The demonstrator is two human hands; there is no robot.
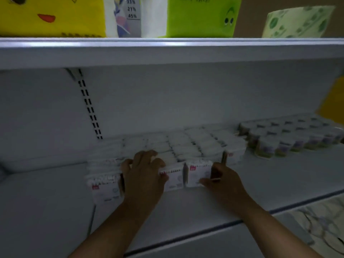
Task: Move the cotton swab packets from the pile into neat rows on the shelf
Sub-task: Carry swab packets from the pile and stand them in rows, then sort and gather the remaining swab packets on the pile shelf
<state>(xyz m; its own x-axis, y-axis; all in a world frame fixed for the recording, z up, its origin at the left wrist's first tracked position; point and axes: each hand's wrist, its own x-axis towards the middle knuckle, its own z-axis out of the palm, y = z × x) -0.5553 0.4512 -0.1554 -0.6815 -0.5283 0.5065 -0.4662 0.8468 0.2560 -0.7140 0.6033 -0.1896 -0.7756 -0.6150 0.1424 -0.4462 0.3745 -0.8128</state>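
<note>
The cotton swab packets are standing in tight rows at the middle of the shelf, reaching from the back wall toward the near edge, with the nearest ones showing white faces and small red tags. The hands are working apart at the near row. The right hand is gripping the near packet, thumb lying across its front lower corner and fingers curling round its right edge; the packet is standing upright, touching its neighbour on the left. The left hand is draping bent fingers over the tops of the packets just left of that, hiding most of one; whether it is actually gripping a packet cannot be told. Further left, the end packet is sitting slightly nearer than the others.

To the right and farther back, small round tubs are filling the shelf in rows. On the upper shelf, a yellow pack, a green pack and a patterned roll are standing side by side.
</note>
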